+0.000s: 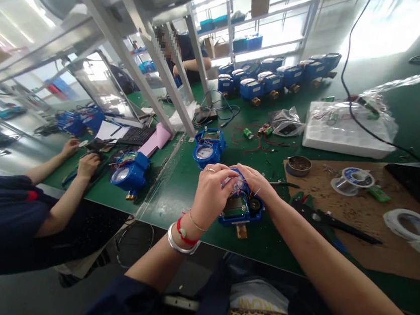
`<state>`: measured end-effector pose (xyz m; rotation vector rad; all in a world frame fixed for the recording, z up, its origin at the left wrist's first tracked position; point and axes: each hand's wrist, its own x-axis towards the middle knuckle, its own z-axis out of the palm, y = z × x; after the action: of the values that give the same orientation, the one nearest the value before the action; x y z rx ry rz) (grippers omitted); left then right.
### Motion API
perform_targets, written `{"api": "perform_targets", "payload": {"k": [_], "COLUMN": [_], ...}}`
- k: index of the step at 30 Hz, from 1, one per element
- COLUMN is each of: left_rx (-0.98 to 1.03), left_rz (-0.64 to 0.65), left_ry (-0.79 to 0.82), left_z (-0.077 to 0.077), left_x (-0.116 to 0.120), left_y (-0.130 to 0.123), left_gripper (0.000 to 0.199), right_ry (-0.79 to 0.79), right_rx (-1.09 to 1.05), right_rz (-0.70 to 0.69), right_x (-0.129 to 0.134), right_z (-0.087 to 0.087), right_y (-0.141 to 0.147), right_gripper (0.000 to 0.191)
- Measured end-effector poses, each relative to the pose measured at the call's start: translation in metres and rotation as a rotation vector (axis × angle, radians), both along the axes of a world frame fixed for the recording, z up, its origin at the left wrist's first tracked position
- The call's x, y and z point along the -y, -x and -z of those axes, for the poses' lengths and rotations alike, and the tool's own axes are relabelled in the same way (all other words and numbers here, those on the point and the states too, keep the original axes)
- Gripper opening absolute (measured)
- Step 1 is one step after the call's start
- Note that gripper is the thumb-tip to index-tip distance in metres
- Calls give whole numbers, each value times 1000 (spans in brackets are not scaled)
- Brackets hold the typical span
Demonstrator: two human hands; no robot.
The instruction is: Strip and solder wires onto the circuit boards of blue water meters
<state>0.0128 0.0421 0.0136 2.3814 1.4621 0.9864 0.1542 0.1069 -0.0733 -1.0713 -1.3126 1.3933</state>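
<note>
A blue water meter (239,222) with a brass fitting, a small circuit board and thin loose wires lies at the front of the green bench before me. My left hand (210,193), with a red cord and a silver bangle at its wrist, reaches over the meter's left side. Its fingers are pinched together above the wires; what they hold is hidden. My right hand (255,182) is closed round the far right side of the same meter, its fingertips partly hidden. Just beyond my hands stands a second blue water meter (208,149) with a white dial.
On the right, a brown board (366,246) bears pliers (320,218), a solder spool (352,182), a round tin (299,165) and white tape (410,225). Behind are a white foam tray (343,137) and several meters (264,84). A co-worker's hands (88,165) work at left, near another meter (130,173).
</note>
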Motion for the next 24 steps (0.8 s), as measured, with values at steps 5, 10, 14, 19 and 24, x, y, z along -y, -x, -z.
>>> {"api": "perform_targets", "payload": {"k": [5,10,14,19,24], "left_rx": [109,175,202,264,287], "left_rz": [163,360,324,256,178], "left_ry": [-2,96,166,214,243], "left_z": [-1,2,5,6,6], "left_x": [8,14,11,11,15], "left_y": [4,8,3,-1,-3], "left_gripper": [8,12,12,13,12], "right_ry": [-27,-42,-68,-127,-209], "right_rx": [44,50,26,26,244], "right_rz": [28,55,130,317,428], "right_x": [4,6,9,44,97], "right_z": [-9,-12,-10,-13,-18], "right_y": [-1,0,-2,-22,-32], "right_gripper": [34,33,38,36,29]}}
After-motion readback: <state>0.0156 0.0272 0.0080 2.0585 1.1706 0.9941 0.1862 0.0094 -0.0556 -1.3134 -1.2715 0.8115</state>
